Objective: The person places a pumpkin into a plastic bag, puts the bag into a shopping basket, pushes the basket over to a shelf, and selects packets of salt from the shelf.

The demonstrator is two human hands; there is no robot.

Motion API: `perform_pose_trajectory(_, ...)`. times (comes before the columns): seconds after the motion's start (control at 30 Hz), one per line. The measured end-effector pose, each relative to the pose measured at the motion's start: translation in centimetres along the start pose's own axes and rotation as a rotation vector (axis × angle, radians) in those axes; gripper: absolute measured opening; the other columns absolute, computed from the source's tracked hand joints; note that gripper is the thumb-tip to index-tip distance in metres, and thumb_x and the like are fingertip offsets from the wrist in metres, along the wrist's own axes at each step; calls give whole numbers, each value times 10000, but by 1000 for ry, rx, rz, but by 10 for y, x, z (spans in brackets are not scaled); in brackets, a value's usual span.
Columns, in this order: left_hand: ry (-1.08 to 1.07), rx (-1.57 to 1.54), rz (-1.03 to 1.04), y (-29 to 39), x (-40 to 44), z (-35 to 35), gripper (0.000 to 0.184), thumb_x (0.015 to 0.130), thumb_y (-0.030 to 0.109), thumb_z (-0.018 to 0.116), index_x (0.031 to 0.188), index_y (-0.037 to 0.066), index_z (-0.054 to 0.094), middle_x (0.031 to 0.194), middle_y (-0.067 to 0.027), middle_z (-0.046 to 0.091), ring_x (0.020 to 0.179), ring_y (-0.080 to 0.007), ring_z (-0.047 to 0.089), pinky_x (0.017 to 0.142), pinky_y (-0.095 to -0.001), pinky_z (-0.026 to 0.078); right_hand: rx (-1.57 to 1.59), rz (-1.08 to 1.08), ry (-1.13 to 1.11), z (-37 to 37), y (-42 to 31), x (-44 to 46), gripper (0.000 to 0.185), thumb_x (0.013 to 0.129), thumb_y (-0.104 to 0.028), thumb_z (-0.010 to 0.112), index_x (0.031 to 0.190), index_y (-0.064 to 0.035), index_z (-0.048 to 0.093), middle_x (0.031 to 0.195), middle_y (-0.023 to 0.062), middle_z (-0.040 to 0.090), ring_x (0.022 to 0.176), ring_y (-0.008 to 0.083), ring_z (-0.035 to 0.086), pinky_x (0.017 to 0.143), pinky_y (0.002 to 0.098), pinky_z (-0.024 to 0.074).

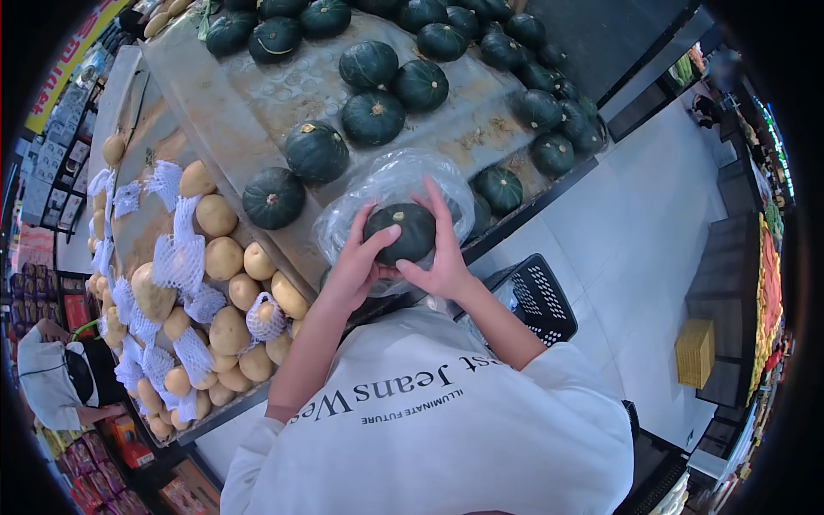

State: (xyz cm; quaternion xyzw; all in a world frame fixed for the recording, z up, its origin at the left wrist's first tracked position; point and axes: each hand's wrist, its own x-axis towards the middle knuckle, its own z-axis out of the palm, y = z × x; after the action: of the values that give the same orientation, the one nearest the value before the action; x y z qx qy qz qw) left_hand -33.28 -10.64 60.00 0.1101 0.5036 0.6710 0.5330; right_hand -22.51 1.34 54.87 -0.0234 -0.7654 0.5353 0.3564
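Observation:
Between both palms I hold a small dark green pumpkin (pixel 403 233), its pale stem facing up. My left hand (pixel 359 262) grips its left side, the thumb lying across the top. On the other side my right hand (pixel 442 249) has its fingers wrapped round the pumpkin. A clear plastic bag (pixel 352 197) spreads open behind and around the pumpkin and my fingers; whether the pumpkin sits fully inside it I cannot tell. Just beyond, a loose pumpkin (pixel 274 198) and another pumpkin (pixel 316 152) rest on the display.
Several more pumpkins lie on the sloped stand (pixel 257 103). Yellowish round produce (pixel 225 257) with white foam nets (pixel 178 262) fills the left section. A black shopping basket (pixel 545 296) is at my right, by the tiled floor (pixel 601 249). Another person (pixel 56 378) is at far left.

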Motion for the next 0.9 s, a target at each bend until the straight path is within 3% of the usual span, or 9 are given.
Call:
perform_pose_trajectory(0.3, 128, 9, 148, -12, 29, -18, 676, 797, 168, 679, 1357, 126, 304, 1241, -117, 436, 1041, -229, 551, 721, -343, 546, -108, 53, -186, 1, 26, 26, 986, 616, -102, 633, 1450, -26, 111, 1490, 171, 173, 1318, 314, 312, 1081, 400, 254)
perform_pose_trajectory(0.6, 181, 235, 367, -33, 51, -24, 685, 784, 144, 686, 1362, 99, 322, 1272, -128, 408, 1124, -227, 500, 731, -300, 539, -140, 42, -141, 4, 34, 30, 949, 594, -53, 626, 1437, -65, 191, 1492, 195, 157, 1378, 357, 177, 1108, 415, 210)
perform_pose_trajectory(0.67, 187, 478, 532, -44, 69, -35, 688, 802, 135, 671, 1377, 150, 295, 1204, -115, 455, 996, -182, 549, 678, -282, 533, -171, 42, -153, 4, 35, 31, 948, 593, -44, 627, 1437, -72, 194, 1494, 192, 152, 1377, 360, 177, 1106, 416, 215)
perform_pose_trajectory(0.73, 177, 523, 454, -50, 75, -46, 691, 809, 135, 663, 1386, 172, 283, 1220, -111, 440, 862, -156, 579, 610, -266, 519, -182, 53, -162, 2, 36, 33, 945, 595, -38, 629, 1435, -77, 198, 1495, 191, 147, 1376, 363, 177, 1104, 418, 221)
perform_pose_trajectory(0.8, 148, 363, 133, -22, 53, -28, 691, 806, 144, 662, 1387, 166, 288, 1318, -117, 364, 724, -150, 590, 524, -251, 499, -174, 78, -170, 0, 35, 32, 940, 599, -33, 634, 1433, -80, 204, 1497, 192, 141, 1376, 367, 175, 1102, 421, 226)
perform_pose_trajectory(0.9, 139, 272, 59, -22, 56, -32, 646, 819, 146, 641, 1374, 182, 312, 1329, -103, 351, 568, -109, 537, 458, -245, 472, -242, 33, -157, 5, 41, 30, 914, 618, -26, 626, 1430, -78, 208, 1491, 200, 150, 1367, 378, 194, 1087, 424, 258)
